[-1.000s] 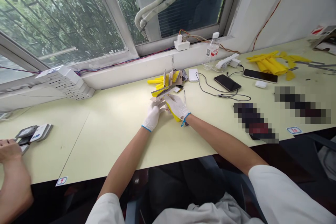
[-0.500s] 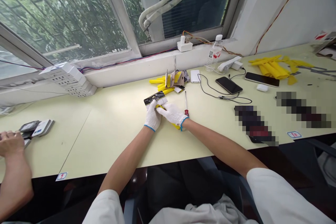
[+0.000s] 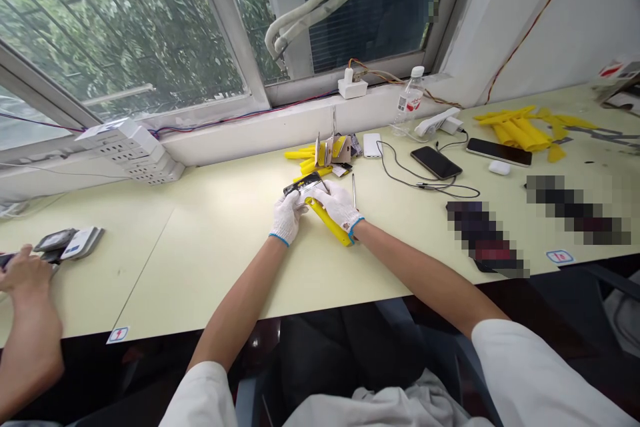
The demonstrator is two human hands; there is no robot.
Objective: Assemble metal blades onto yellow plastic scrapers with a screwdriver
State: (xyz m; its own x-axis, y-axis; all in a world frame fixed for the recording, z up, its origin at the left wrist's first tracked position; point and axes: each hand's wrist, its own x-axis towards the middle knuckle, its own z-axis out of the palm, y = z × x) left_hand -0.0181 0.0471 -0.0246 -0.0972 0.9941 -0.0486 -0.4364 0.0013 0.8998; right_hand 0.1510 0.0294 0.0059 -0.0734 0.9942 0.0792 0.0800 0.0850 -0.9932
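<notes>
Both my hands wear white knit gloves and meet over the pale table (image 3: pixel 210 260). My left hand (image 3: pixel 286 217) pinches the near end of a black printed card (image 3: pixel 303 183). My right hand (image 3: pixel 339 205) is closed over a long yellow tool (image 3: pixel 330 222) that lies slanted under it, its end poking out toward me. A thin screwdriver (image 3: pixel 354 185) lies just right of my right hand. A pile of yellow parts and cards (image 3: pixel 325 150) sits just beyond both hands.
Two phones (image 3: pixel 436 162) with cables, a power bank (image 3: pixel 372 145), a water bottle (image 3: pixel 409 101) and more yellow pieces (image 3: pixel 520 128) lie to the right. Stacked power strips (image 3: pixel 133 150) rest by the window. Another person's hand (image 3: pixel 23 273) works near card packs (image 3: pixel 70 241) at left.
The black card has tilted and shifted slightly right between my hands. My right hand slid up along the yellow tool, whose near end now shows, and it covers the screwdriver's red handle.
</notes>
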